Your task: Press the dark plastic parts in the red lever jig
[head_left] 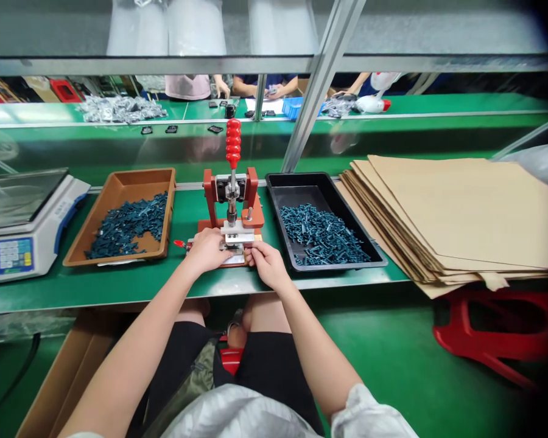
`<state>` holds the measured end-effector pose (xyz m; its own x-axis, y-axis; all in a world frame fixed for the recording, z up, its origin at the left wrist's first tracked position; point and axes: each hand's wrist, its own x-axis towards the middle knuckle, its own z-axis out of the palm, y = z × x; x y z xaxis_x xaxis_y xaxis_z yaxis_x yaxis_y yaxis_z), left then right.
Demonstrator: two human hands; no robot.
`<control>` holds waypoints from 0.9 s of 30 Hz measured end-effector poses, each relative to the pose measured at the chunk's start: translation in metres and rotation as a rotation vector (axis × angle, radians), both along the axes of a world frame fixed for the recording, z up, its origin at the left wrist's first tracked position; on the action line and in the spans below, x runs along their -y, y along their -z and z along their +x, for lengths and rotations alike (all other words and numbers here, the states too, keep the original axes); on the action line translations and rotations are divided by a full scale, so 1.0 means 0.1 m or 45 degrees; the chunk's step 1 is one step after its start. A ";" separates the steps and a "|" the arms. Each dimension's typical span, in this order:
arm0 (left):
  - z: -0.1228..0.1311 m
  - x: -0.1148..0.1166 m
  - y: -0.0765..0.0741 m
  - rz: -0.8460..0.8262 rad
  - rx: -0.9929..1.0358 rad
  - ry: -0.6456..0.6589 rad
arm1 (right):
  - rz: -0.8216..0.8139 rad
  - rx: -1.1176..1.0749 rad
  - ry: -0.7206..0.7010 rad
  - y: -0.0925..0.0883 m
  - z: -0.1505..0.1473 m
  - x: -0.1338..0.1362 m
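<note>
A red bench press with a tall, ribbed red handle stands on the green workbench. My left hand rests at its base, fingers reaching to the silver die. My right hand sits just right of the die, with its fingertips against the press's base. Whatever lies under my fingers is hidden. A brown tray of dark teal plastic parts lies to the left, and a black tray holds more of them to the right.
A digital scale stands at the bench's left end, and a stack of cardboard sheets lies on the right. Below are a red stool and a cardboard box. Co-workers' hands work beyond a metal-framed shelf.
</note>
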<state>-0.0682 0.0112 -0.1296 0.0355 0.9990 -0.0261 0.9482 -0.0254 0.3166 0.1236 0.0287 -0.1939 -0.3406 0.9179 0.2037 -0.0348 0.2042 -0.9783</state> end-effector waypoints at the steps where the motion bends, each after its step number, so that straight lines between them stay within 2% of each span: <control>1: -0.02 0.01 0.01 0.010 0.008 0.040 | -0.010 -0.005 -0.045 0.00 0.01 -0.02; 3: -0.06 0.04 0.02 0.059 0.020 0.095 | 0.053 0.040 -0.045 0.00 0.03 -0.06; 8: -0.07 0.10 0.06 0.149 0.065 0.101 | 0.362 0.271 0.118 -0.05 0.05 -0.11; 12: -0.07 0.10 0.04 0.137 0.091 0.102 | 0.306 0.326 0.064 -0.04 -0.05 -0.17; 19: -0.07 0.07 0.05 0.113 0.115 0.095 | 0.315 0.253 0.067 0.05 -0.21 -0.29; 27: -0.06 0.08 0.05 0.134 0.127 0.098 | 0.435 0.358 0.084 -0.03 -0.22 -0.22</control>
<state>-0.0744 0.0028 -0.1342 0.1092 0.9903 0.0861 0.9062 -0.1348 0.4009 0.1015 0.0508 -0.1910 -0.3691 0.8357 0.4067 0.2470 0.5101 -0.8239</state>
